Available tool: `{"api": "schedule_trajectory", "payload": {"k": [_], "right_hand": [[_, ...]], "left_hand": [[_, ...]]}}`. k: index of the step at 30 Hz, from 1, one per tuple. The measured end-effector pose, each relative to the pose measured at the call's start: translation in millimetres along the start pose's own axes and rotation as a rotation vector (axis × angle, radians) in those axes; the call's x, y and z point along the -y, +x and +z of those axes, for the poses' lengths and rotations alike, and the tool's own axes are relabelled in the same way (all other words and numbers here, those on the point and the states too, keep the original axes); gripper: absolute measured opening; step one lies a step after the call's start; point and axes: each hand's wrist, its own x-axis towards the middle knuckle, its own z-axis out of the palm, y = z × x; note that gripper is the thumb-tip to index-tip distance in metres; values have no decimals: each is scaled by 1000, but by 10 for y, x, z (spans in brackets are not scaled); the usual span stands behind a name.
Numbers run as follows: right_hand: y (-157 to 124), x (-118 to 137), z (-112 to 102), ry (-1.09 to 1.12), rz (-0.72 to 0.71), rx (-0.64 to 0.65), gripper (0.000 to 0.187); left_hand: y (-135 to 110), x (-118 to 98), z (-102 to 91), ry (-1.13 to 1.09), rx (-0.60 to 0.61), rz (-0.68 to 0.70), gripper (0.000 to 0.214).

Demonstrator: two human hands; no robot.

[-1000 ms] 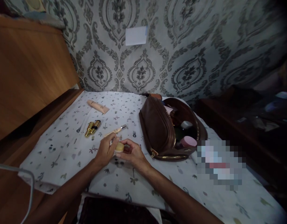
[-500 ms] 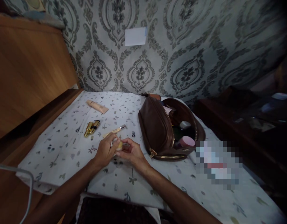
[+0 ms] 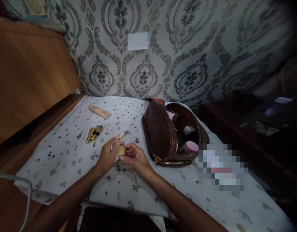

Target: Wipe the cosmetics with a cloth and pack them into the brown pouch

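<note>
A small round jar with a yellowish lid [image 3: 121, 150] is held between both hands above the tablecloth. The thumb and fingers of my left hand [image 3: 106, 157] wrap its left side. My right hand [image 3: 136, 159] closes on it from the right with thumb and fingertips; its lower part is mostly hidden. Just beyond them lies a slim tube with a silver cap [image 3: 125, 132], partly covered by my left hand. Two gold lipstick-like tubes [image 3: 91, 134] rest farther left, and behind them is a beige squeeze tube [image 3: 100, 111].
On the right stands an open brown cosmetic bag [image 3: 156, 133] holding a pink-lidded jar [image 3: 191, 146] and a white cap [image 3: 189, 130]. A pixelated packet [image 3: 223, 169] lies beside it. A wooden cabinet [image 3: 34, 61] borders the left; a grey cable [image 3: 29, 196] hangs at lower left.
The view has shifted slightly. The yellowish lid shows more plainly between my fingers; both hands stay on the jar. The things on the table have not moved.
</note>
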Motion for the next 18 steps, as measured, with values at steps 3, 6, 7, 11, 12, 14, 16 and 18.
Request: {"api": "schedule_trajectory", "payload": {"k": [3,6,7,11,12,14,16,18], "right_hand": [[-4,-10,-3,-33,17,-43,53],[-20,13,-6,-61,47,-28,49],[-24,23,-8,-67,56,-10,48],[-13,29,-11,-25,62,33,60],[-5,21,-12,-7,50,34,60],[11,-3,-16,2,19,35,55],[21,-22,-19,-25,-4,13,51],[23,-31,-17,-76,-18,-25,53]], "left_hand": [[-12,-3,10,51,24,47,42],[-18,-4,9,57,18,18,43],[-17,-4,6,49,11,-10,45],[-3,8,-11,-51,-33,-176,51],[1,11,-12,-73,-37,-206,52],[5,13,-6,-90,-25,-209,53],[5,11,7,-66,-8,-145,52],[0,10,23,-26,10,-71,49]]}}
